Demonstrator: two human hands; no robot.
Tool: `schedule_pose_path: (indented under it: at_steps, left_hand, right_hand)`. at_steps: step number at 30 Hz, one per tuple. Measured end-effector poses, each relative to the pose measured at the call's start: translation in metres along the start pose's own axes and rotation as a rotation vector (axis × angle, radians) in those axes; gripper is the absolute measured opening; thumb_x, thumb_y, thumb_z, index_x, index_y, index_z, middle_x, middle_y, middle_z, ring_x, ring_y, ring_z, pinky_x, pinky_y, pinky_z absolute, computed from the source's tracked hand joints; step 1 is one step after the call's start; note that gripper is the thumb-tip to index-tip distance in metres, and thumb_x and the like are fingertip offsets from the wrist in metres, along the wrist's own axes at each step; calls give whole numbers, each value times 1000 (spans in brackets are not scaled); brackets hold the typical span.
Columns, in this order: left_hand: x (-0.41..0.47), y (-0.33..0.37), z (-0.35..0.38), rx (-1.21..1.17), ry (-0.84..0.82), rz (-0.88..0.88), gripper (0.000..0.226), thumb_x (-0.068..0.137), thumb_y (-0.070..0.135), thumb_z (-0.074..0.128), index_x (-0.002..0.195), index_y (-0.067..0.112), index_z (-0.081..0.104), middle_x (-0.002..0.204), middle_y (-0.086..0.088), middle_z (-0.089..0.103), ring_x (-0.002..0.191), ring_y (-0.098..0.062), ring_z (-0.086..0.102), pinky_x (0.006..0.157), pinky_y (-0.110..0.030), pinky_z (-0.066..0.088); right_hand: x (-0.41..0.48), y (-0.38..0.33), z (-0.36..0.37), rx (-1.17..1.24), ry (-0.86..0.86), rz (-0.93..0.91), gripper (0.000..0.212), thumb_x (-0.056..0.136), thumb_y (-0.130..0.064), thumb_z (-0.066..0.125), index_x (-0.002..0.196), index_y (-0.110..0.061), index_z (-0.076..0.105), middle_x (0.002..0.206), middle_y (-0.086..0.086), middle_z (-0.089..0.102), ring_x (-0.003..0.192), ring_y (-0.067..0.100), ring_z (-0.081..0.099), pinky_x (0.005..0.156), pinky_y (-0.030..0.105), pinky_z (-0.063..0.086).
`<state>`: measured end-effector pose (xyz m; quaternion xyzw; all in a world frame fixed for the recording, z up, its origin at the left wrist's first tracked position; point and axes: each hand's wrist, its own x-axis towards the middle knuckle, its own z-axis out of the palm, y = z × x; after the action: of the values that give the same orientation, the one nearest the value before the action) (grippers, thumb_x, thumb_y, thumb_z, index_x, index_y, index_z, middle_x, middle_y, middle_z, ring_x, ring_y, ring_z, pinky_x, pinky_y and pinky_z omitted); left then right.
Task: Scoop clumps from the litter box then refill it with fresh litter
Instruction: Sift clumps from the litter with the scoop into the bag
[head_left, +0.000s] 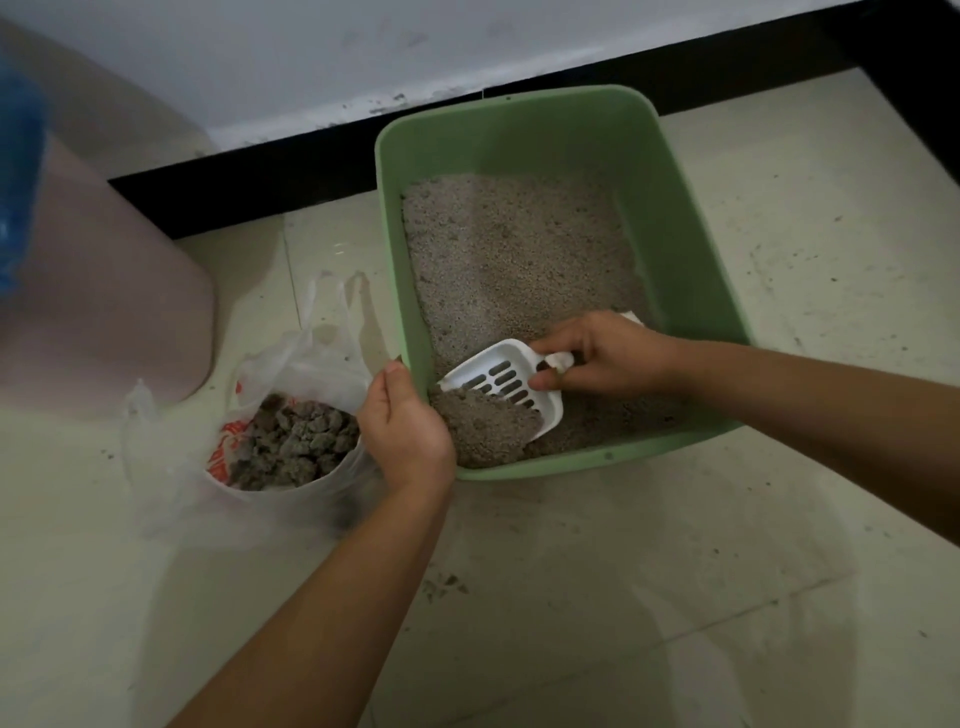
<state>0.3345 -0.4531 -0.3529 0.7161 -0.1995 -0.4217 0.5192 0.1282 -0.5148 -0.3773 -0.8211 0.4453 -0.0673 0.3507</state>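
Note:
A green litter box sits on the floor by the wall, holding grey litter. My right hand grips the handle of a white slotted scoop, whose blade is dug into a heap of litter at the box's near left corner. My left hand grips the near left corner of the box rim. Left of the box stands a white plastic bag over a round container, with grey clumps inside.
A pink plastic hood or lid lies at the far left, with a blurred blue object above it. A black skirting strip runs along the wall behind the box. Pale floor tiles carry scattered litter grains.

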Motion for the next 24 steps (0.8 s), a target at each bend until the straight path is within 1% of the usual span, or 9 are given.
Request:
schedule_pose_path:
  at_steps: [2,3,5,8,11,14,17,20,24]
  left_hand:
    - [1,0,-1,10,-3,-9,36,102,22,45,117,-6,63,114,-20,66,110,-31,61,100,-45,48]
    - [1,1,-1,15,2,-12,34,102,22,45,115,-3,64,105,-14,69,101,-24,64,92,-39,51]
    - [-1,3,0,1,7,-16,31,102,21,45,114,3,67,97,-3,69,92,-15,63,86,-32,49]
    - [0,2,0,-16,16,-15,34,101,21,46,117,-1,65,114,-14,68,109,-25,62,102,-43,47]
    - [1,1,0,-30,8,-5,37,97,25,48,113,-3,65,112,-22,67,103,-29,63,100,-53,46]
    - [1,-1,-1,-39,10,-26,34,100,23,47,115,-1,65,113,-16,68,109,-30,62,101,-45,48]
    - [2,-2,-1,-36,11,-13,27,102,19,45,97,7,69,92,-3,67,88,-16,60,82,-29,48]
    - [-2,1,-1,-9,3,-9,33,102,18,44,72,20,58,72,3,57,68,-10,51,64,-24,42]
    - [-2,1,-2,-16,-5,-6,34,102,16,44,70,17,56,64,5,56,53,-2,51,54,-18,42]
  right_hand:
    - [-1,0,3,67,-27,68,31,88,-41,69,116,-27,73,84,-10,68,75,10,65,70,38,54]
    - [-1,0,4,97,-35,82,33,87,-43,69,116,-27,73,85,-9,69,76,10,66,71,39,55]
    - [-4,0,4,188,-54,108,38,84,-49,68,115,-27,74,85,-10,72,76,6,66,72,34,54]
    - [-7,-2,4,261,-67,138,47,79,-55,64,115,-26,74,84,-10,73,76,10,67,73,34,53]
    - [-8,-4,5,255,-49,130,49,80,-55,64,117,-25,73,84,-8,73,79,20,69,73,38,53]
    - [-6,-7,3,157,-24,124,48,82,-55,61,119,-27,71,90,-6,73,80,16,69,73,38,55]
    - [4,-8,-2,-28,68,88,40,89,-47,65,123,-26,70,94,-4,70,83,14,65,74,31,50]
    - [5,-8,-5,-32,89,72,36,90,-42,67,123,-27,69,91,-6,69,81,12,63,72,27,47]
    - [-2,-10,-2,85,68,137,35,90,-41,67,120,-24,71,92,-5,69,83,13,66,76,35,54]
